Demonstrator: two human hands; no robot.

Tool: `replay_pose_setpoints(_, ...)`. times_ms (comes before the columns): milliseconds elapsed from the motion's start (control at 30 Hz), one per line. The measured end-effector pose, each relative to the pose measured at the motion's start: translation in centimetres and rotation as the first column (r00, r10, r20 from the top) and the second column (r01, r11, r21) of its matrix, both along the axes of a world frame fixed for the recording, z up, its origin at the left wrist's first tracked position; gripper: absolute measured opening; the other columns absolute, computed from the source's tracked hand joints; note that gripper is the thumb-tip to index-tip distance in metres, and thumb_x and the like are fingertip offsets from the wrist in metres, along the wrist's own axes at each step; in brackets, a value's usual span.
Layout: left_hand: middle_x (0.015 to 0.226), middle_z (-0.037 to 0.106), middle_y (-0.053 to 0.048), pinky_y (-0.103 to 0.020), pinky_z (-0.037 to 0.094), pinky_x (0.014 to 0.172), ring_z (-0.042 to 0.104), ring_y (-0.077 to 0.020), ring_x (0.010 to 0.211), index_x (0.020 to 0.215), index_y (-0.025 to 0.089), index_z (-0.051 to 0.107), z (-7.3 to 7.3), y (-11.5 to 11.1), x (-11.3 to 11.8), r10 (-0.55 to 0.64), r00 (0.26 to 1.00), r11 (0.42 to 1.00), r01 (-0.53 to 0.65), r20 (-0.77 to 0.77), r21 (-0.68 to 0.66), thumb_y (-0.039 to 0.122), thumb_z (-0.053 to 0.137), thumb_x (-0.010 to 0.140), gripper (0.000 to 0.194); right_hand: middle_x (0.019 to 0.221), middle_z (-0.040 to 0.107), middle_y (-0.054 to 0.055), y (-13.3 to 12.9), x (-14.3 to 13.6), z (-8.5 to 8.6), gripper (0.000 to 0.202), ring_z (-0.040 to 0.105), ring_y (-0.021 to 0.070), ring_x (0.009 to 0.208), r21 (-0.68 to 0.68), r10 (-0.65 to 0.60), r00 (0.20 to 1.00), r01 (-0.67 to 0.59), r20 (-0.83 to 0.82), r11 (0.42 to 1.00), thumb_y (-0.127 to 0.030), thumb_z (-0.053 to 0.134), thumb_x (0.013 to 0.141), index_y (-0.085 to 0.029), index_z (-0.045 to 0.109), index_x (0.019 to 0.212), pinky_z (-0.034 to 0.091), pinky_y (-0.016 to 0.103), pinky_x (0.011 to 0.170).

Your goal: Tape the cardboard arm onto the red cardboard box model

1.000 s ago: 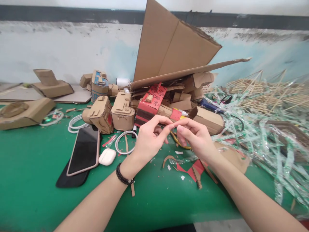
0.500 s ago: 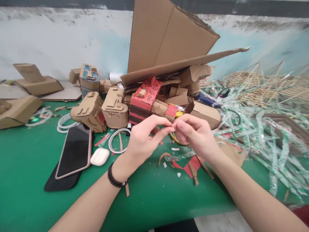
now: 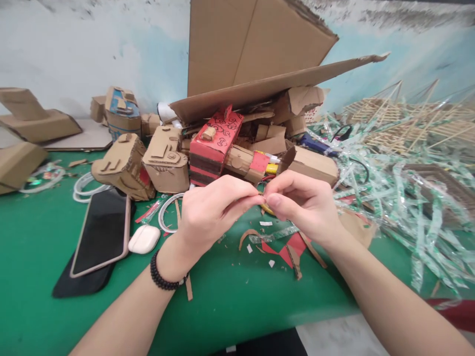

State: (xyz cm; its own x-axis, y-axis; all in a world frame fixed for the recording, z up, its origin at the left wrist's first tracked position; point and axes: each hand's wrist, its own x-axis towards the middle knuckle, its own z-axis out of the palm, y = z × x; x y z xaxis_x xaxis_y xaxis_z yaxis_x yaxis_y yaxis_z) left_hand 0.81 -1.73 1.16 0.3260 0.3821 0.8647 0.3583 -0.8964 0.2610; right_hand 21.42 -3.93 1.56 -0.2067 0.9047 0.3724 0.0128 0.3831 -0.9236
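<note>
My left hand (image 3: 218,202) and my right hand (image 3: 302,205) meet fingertip to fingertip above the green table (image 3: 237,296). Both are closed in a pinch, and whatever sits between the fingers is too small to make out. Just behind them lies a cardboard model with a red block (image 3: 215,143) covered in black drawings and a jointed cardboard limb (image 3: 243,160). Beneath the hands are red paper scraps (image 3: 293,247), cardboard strips and white paper bits (image 3: 271,264). A yellow ring shows partly below the fingertips.
To the left are a phone (image 3: 100,232), a white earbud case (image 3: 144,239), white tape rolls (image 3: 168,212) and cardboard boxes (image 3: 166,163). Large cardboard sheets (image 3: 267,39) lean on the wall. Clear-green plastic strips (image 3: 419,217) and thin wooden sticks (image 3: 393,118) pile up at right.
My fingertips remain together, with the left fingers flatter and closer against each other. The view has shifted slightly, so the table items appear further left and the cardboard higher.
</note>
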Motion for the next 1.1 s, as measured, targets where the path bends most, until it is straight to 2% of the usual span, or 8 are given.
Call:
replay_pose_setpoints(200,0.087,0.083,0.0,-0.019,0.063,0.072,0.079,-0.0119,0.073,0.097,0.022,0.074,0.04,-0.1,0.06,-0.02,1.0,1.0,0.02,0.023,0.018,0.024,0.079,0.101,0.006,0.061,0.061,-0.003,-0.24,0.02,0.21,0.029,0.052,0.0114,0.051,-0.05,0.012,1.0,-0.013,-0.023,0.999,-0.048,0.083,0.096,-0.023,0.075,0.084,0.042,0.025,0.047)
replay_pose_setpoints(433,0.086,0.084,0.001,-0.017,0.062,0.071,0.078,-0.0107,0.072,0.096,0.022,0.074,0.32,-0.19,0.14,-0.021,0.999,0.998,0.023,-0.034,0.063,0.026,0.077,0.103,0.008,0.059,0.061,-0.002,-0.09,0.32,-0.04,0.032,0.053,0.0125,0.052,-0.038,0.025,0.999,-0.027,-0.038,0.999,-0.048,0.076,0.101,-0.023,0.075,0.082,0.046,0.027,0.05)
replay_pose_setpoints(633,0.086,0.083,0.001,-0.015,0.061,0.073,0.079,-0.0096,0.073,0.095,0.019,0.075,0.16,-0.06,0.09,-0.039,0.998,0.993,0.045,-0.054,0.111,0.019,0.08,0.099,0.007,0.062,0.061,-0.002,-0.02,0.36,0.38,0.035,0.05,0.0111,0.052,-0.079,0.043,0.999,-0.042,0.017,0.996,-0.053,0.084,0.093,-0.022,0.074,0.08,0.042,0.026,0.05)
replay_pose_setpoints(800,0.086,0.084,0.0,-0.018,0.062,0.07,0.079,-0.0115,0.071,0.095,0.022,0.076,0.09,-0.08,0.03,-0.027,0.998,0.993,0.034,-0.057,0.116,0.025,0.08,0.1,0.007,0.058,0.06,-0.003,0.14,0.36,0.67,0.038,0.049,0.0111,0.049,-0.129,0.059,0.998,-0.058,-0.002,0.99,-0.055,0.085,0.092,-0.022,0.074,0.077,0.039,0.026,0.046)
replay_pose_setpoints(1100,0.086,0.084,0.001,-0.017,0.063,0.072,0.079,-0.0104,0.07,0.096,0.022,0.076,0.25,-0.38,0.05,-0.011,0.998,0.992,0.019,-0.065,0.121,0.028,0.079,0.101,0.009,0.056,0.06,-0.004,0.45,0.63,0.34,0.036,0.05,0.0118,0.048,-0.189,0.133,0.99,-0.14,-0.05,0.972,-0.053,0.083,0.093,-0.022,0.073,0.077,0.046,0.027,0.049)
